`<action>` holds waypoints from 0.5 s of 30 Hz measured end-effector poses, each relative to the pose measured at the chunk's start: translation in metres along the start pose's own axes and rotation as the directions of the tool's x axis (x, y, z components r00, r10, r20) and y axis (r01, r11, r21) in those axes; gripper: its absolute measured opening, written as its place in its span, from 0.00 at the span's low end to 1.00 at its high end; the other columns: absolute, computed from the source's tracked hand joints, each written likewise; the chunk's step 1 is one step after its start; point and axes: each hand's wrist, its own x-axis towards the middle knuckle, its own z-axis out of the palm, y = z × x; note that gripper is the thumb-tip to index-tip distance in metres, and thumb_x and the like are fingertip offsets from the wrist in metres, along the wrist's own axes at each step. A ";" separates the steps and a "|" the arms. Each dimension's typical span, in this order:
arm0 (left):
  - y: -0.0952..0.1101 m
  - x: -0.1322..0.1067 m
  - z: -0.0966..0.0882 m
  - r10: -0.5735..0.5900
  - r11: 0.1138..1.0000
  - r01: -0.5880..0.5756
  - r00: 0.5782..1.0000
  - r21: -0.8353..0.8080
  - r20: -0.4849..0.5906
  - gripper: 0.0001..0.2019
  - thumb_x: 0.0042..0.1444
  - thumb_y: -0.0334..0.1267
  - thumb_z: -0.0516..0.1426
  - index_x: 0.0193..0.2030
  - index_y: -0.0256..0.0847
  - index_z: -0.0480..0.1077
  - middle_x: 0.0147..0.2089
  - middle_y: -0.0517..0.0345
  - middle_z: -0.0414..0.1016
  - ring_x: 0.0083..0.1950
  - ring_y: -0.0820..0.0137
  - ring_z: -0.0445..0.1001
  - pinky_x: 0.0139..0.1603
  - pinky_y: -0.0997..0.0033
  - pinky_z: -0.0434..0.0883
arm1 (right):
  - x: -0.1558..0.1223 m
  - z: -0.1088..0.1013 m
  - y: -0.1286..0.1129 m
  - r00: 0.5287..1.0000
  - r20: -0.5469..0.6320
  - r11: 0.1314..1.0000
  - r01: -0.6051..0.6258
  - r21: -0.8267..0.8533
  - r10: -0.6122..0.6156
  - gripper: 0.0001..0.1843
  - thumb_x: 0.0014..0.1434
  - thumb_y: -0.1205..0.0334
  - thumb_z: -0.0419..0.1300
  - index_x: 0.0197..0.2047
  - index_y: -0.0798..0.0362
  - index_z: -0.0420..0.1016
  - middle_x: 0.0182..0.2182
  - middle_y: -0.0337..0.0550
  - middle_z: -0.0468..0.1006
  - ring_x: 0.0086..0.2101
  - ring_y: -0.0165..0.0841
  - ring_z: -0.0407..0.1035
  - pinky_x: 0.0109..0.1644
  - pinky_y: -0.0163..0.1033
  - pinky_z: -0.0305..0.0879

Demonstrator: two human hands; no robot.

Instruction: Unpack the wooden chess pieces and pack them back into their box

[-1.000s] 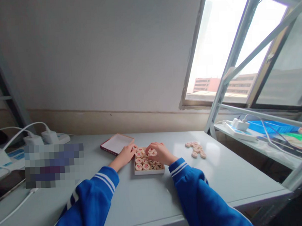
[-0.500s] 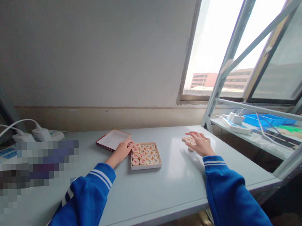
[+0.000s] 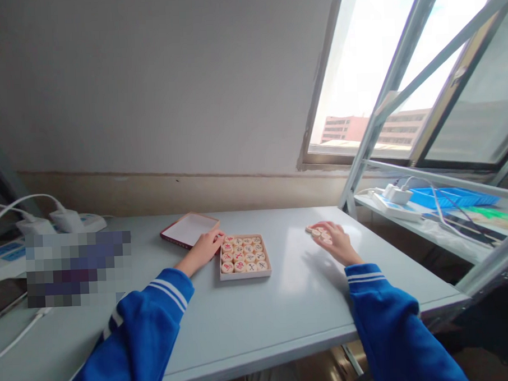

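the right hand (image 3: 337,244) presses curled fingers (image 3: 330,227) together over loose wooden chess pieces (image 3: 317,231), gathering them, while the open left hand (image 3: 201,250) rests between box lid (image 3: 189,228) and filled tray (image 3: 245,275).

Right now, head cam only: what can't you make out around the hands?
Head view:
Loose xiangqi pieces: partly covered by the right hand, so no count, and any grip on them is unclear.
Upturned box lid: near corner hidden by the left hand.
Boxed xiangqi pieces: characters too small to read reliably.
Pixelated patch: blurred, whatever lies there is unidentifiable.
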 end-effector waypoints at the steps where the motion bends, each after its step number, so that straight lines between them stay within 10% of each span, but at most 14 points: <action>1: 0.000 0.000 0.000 0.001 1.000 -0.001 1.000 0.004 -0.001 0.13 0.53 0.37 0.46 0.36 0.36 0.69 0.36 0.53 0.74 0.30 0.71 0.70 0.30 0.75 0.64 | 0.002 0.002 -0.014 0.996 0.012 0.995 0.089 0.046 -0.090 0.13 0.52 0.60 0.53 0.42 0.48 0.69 0.42 0.44 0.70 0.43 0.39 0.61 0.46 0.47 0.56; 10: -0.002 0.000 0.001 0.009 1.000 -0.009 1.000 0.010 0.005 0.14 0.54 0.38 0.45 0.37 0.36 0.69 0.27 0.56 0.73 0.29 0.69 0.71 0.32 0.74 0.64 | 0.016 0.037 -0.151 0.739 0.379 0.830 0.507 0.232 -0.557 0.16 0.52 0.64 0.57 0.46 0.43 0.69 0.46 0.41 0.70 0.45 0.37 0.62 0.44 0.42 0.54; 15: -0.002 0.001 0.001 0.027 1.000 -0.027 1.000 0.011 0.010 0.14 0.54 0.38 0.45 0.36 0.36 0.70 0.26 0.55 0.73 0.28 0.68 0.71 0.32 0.74 0.64 | 0.019 0.046 -0.158 0.771 0.341 0.843 0.493 0.214 -0.538 0.11 0.51 0.63 0.59 0.40 0.46 0.71 0.42 0.41 0.73 0.42 0.35 0.65 0.42 0.40 0.51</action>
